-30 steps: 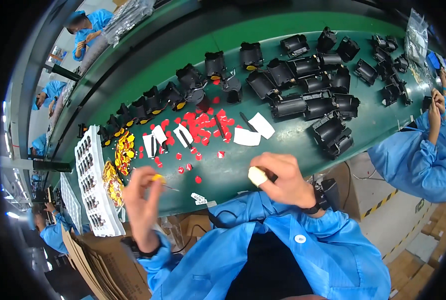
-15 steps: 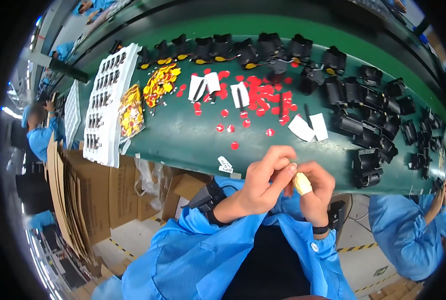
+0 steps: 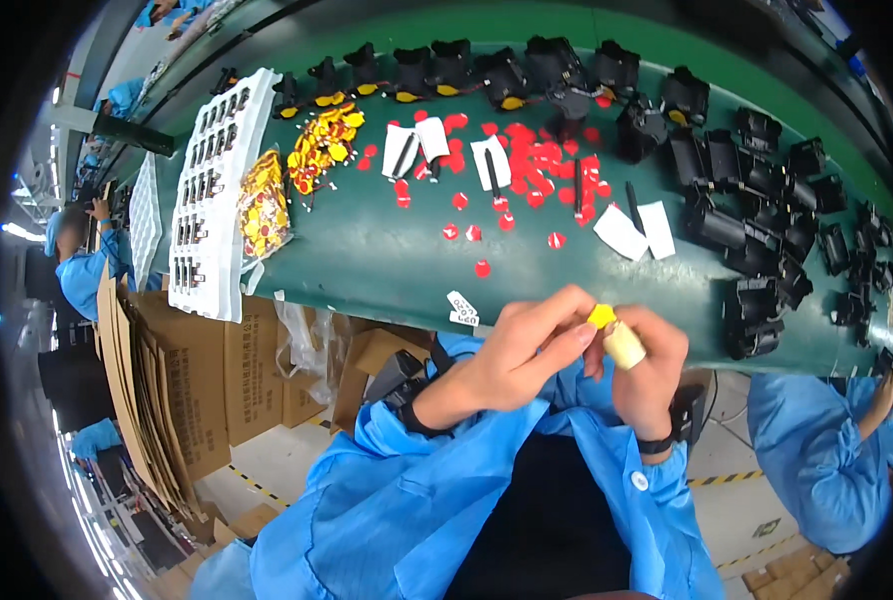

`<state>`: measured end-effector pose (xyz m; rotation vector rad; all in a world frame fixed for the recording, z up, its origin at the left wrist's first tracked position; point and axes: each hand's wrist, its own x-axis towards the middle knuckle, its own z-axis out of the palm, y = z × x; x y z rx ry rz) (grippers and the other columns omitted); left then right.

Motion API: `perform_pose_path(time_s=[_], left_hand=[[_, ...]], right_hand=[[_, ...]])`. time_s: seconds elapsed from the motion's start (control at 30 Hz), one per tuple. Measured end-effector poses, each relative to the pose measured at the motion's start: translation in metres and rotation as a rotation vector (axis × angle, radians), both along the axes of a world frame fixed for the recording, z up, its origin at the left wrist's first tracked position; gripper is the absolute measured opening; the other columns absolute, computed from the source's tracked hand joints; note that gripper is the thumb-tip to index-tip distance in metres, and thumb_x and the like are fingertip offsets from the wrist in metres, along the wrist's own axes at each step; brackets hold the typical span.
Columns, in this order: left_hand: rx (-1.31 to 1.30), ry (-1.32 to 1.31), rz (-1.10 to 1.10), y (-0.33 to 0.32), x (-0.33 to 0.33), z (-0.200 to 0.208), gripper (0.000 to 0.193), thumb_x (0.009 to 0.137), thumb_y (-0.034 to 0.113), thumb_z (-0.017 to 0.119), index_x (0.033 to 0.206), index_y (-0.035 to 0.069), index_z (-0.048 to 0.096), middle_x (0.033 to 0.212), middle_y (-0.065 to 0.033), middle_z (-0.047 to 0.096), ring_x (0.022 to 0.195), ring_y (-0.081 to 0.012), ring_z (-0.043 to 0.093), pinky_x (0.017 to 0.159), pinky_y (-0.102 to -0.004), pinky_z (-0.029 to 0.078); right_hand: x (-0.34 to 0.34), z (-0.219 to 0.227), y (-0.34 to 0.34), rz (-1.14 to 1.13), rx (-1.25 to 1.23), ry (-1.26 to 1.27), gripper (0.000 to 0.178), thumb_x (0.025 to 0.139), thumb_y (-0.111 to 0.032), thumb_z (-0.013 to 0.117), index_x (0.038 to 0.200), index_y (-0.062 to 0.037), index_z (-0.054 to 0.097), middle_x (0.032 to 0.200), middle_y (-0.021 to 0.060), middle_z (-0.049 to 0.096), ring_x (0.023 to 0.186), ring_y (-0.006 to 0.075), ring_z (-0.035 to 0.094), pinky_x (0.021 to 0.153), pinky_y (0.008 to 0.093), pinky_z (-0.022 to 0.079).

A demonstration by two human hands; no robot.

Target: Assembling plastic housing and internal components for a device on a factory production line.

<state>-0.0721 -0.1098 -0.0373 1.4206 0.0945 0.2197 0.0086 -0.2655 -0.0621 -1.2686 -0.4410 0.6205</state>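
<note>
A small yellow disc (image 3: 602,316) is held up between my hands, just over the table's near edge. My left hand (image 3: 532,350) pinches it between thumb and index finger. Curled in close from the other side, my right hand (image 3: 652,365) meets the disc's edge with its fingertips. A pale yellow finger cot (image 3: 625,346) covers one finger of that hand. Beyond my hands, red round pieces (image 3: 532,155) lie scattered on the green table (image 3: 367,250). Yellow-and-red pieces with wires form a loose pile (image 3: 327,140); more fill a clear plastic bag (image 3: 264,205).
Black plastic housings (image 3: 722,225) crowd the right side and line the back. White paper slips (image 3: 622,235) and thin black strips lie mid-table. A white tray (image 3: 217,190) of small black parts stands left. Cardboard boxes (image 3: 197,370) are below. Another person (image 3: 817,450) works at right.
The yellow disc now shows at my fingertips, where it was hidden before. My right hand has turned slightly, exposing more of the finger cot. The whole view has tilted a little.
</note>
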Motion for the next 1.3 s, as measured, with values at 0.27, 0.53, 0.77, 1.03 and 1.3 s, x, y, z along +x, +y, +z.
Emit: perform_pose_path(time_s=[0.27, 0.53, 0.77, 1.03, 1.3], left_hand=[[0.302, -0.075, -0.097, 0.001, 0.004, -0.001, 0.014, 0.097, 0.003, 0.053, 0.107, -0.005, 0.059, 0.074, -0.0082, 0.061, 0.063, -0.0131, 0.059, 0.059, -0.0277, 0.046], [0.397, -0.099, -0.112, 0.001, 0.01, 0.002, 0.014, 0.097, 0.003, 0.055, 0.107, -0.006, 0.059, 0.078, -0.0095, 0.064, 0.062, -0.0144, 0.06, 0.059, -0.0275, 0.046], [0.444, -0.21, -0.115, 0.004, 0.01, 0.001, 0.014, 0.096, 0.001, 0.055, 0.106, -0.006, 0.061, 0.083, -0.0124, 0.067, 0.068, -0.0195, 0.067, 0.061, -0.0293, 0.05], [0.556, -0.27, -0.071, 0.002, 0.014, 0.0, 0.012, 0.093, -0.002, 0.056, 0.103, -0.006, 0.062, 0.079, -0.0136, 0.065, 0.065, -0.0239, 0.065, 0.059, -0.0337, 0.049], [1.722, -0.318, 0.214, 0.057, 0.058, 0.024, 0.012, 0.075, 0.012, 0.066, 0.073, 0.005, 0.057, 0.061, -0.0085, 0.053, 0.057, -0.0256, 0.059, 0.053, -0.0364, 0.044]], right_hand=[[0.011, 0.0, -0.006, 0.087, 0.151, 0.212, 0.018, 0.093, -0.009, 0.056, 0.092, 0.007, 0.063, 0.071, 0.0112, 0.063, 0.057, 0.0139, 0.059, 0.049, 0.0247, 0.043], [0.014, 0.001, -0.006, 0.016, 0.154, 0.165, 0.014, 0.091, -0.004, 0.058, 0.097, 0.007, 0.064, 0.08, 0.0135, 0.066, 0.063, 0.0165, 0.063, 0.051, 0.0255, 0.046], [0.016, 0.005, -0.003, 0.061, 0.233, 0.248, 0.015, 0.091, -0.007, 0.062, 0.096, 0.0068, 0.062, 0.079, 0.014, 0.066, 0.059, 0.0168, 0.063, 0.048, 0.0258, 0.046], [0.02, 0.004, -0.004, 0.108, 0.272, 0.302, 0.017, 0.091, -0.01, 0.062, 0.093, 0.0063, 0.062, 0.077, 0.0138, 0.066, 0.056, 0.0161, 0.061, 0.046, 0.0259, 0.044], [0.037, 0.024, -0.018, 0.044, 0.537, 0.469, 0.019, 0.093, -0.015, 0.055, 0.089, 0.0044, 0.056, 0.061, 0.0073, 0.046, 0.048, 0.0159, 0.045, 0.04, 0.0257, 0.032]])
